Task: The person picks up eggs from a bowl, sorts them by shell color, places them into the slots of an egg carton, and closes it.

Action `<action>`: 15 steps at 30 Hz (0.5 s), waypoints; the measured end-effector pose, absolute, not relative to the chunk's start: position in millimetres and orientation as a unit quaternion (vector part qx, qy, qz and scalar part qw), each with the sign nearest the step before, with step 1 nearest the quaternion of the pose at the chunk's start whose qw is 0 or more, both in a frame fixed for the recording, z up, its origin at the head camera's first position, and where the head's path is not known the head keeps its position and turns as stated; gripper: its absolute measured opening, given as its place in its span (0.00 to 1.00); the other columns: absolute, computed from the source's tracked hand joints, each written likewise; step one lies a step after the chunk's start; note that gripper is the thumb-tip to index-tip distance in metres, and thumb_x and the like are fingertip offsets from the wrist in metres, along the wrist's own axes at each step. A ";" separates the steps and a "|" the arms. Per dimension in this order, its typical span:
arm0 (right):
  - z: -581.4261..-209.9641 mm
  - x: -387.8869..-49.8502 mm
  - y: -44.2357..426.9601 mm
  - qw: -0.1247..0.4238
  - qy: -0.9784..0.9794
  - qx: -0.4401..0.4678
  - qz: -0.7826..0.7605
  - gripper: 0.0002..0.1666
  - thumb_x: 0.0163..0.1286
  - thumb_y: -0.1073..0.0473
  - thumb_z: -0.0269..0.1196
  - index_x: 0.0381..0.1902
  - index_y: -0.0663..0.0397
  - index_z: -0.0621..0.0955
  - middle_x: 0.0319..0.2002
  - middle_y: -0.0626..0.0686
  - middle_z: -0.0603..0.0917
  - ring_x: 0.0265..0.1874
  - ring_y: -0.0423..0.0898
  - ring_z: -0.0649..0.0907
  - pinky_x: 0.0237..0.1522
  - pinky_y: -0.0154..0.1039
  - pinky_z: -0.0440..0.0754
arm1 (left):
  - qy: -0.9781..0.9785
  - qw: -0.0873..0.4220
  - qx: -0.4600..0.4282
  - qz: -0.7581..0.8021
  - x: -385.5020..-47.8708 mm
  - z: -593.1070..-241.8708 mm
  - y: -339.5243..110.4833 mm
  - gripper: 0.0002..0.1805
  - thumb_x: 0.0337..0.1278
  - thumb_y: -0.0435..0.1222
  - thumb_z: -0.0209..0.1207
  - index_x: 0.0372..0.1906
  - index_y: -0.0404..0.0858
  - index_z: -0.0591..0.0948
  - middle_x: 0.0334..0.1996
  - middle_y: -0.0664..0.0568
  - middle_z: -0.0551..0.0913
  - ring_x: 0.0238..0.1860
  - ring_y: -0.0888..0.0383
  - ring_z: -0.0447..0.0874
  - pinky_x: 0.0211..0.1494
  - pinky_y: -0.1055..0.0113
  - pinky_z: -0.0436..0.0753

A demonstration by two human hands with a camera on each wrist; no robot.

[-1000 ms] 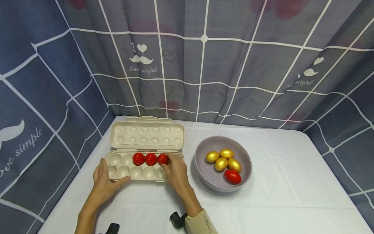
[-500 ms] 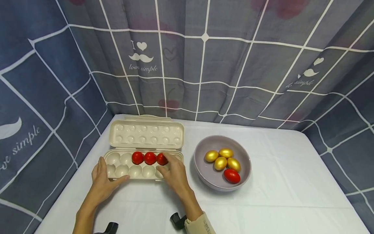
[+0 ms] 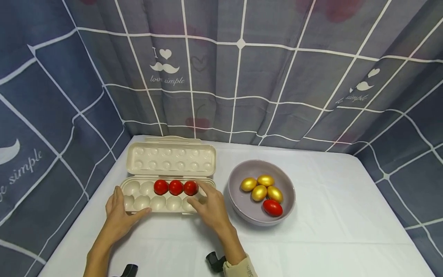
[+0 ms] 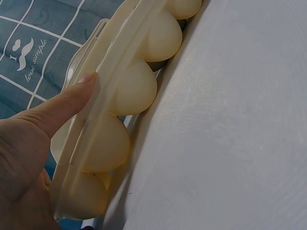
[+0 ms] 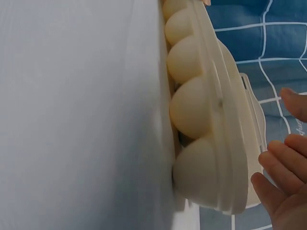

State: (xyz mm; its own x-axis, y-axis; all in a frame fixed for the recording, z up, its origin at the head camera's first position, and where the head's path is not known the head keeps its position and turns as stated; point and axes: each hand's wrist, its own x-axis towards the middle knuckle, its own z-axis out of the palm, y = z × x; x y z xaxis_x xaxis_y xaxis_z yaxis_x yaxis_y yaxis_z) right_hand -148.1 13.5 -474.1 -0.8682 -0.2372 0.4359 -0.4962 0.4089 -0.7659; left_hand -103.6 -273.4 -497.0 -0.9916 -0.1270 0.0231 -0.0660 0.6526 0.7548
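A cream egg carton [image 3: 166, 210] lies with its lid [image 3: 171, 157] raised at the back, seen from above in the head view. Three red eggs [image 3: 175, 187] sit side by side in its rear row. My left hand [image 3: 119, 219] holds the carton's left end, thumb on the front rim [image 4: 88, 108] and fingers along the side. Above the carton's right end hovers my right hand [image 3: 211, 204], its index fingertip close to the rightmost red egg. The right wrist view shows that hand's fingers [image 5: 283, 172] spread, with nothing between them and the thumb.
To the carton's right stands a round mauve bowl [image 3: 238, 209]. Inside it are several gold eggs [image 3: 258, 193] and one red egg [image 3: 272, 207]. A white cloth [image 3: 328, 200] covers the table, and a grey checked curtain [image 3: 214, 69] surrounds it behind and at the sides.
My right hand has let go of the rightmost red egg and drawn slightly away from it to the right. My left hand stays at the carton's left end.
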 end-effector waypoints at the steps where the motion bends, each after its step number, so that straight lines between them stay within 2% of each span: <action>1: -474.0 -148.1 14.8 0.127 -0.829 0.218 0.498 0.32 0.58 0.59 0.74 0.61 0.58 0.80 0.56 0.53 0.83 0.57 0.47 0.80 0.59 0.46 0.76 | -0.907 0.036 0.054 -0.415 -103.5 -496.8 -273.5 0.72 0.51 0.50 0.71 0.72 0.25 0.24 0.73 0.25 0.24 0.72 0.31 0.19 0.69 0.31 0.35; 8: -463.3 -145.7 25.4 0.136 -0.827 0.220 0.500 0.34 0.56 0.60 0.75 0.61 0.64 0.78 0.57 0.56 0.82 0.58 0.51 0.80 0.61 0.47 0.74 | -0.908 0.032 0.054 -0.415 -103.4 -496.2 -273.0 0.72 0.51 0.50 0.71 0.72 0.25 0.24 0.73 0.25 0.24 0.72 0.31 0.19 0.69 0.31 0.35; 15: -447.4 -144.5 40.6 0.136 -0.823 0.209 0.510 0.35 0.55 0.62 0.76 0.61 0.61 0.79 0.59 0.56 0.81 0.60 0.50 0.78 0.63 0.46 0.72 | -0.911 0.032 0.058 -0.407 -103.7 -496.5 -274.8 0.72 0.51 0.51 0.71 0.72 0.25 0.24 0.73 0.25 0.24 0.72 0.30 0.20 0.68 0.30 0.36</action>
State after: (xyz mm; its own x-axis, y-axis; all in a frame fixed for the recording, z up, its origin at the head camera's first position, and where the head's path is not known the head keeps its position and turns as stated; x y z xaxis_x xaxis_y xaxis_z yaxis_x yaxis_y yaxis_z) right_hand -144.5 40.6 -447.4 -0.8755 -0.2051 0.4376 -0.4831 0.3933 -0.7822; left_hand -103.7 -274.8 -496.5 -0.9913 -0.1313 0.0103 -0.0799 0.6619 0.7453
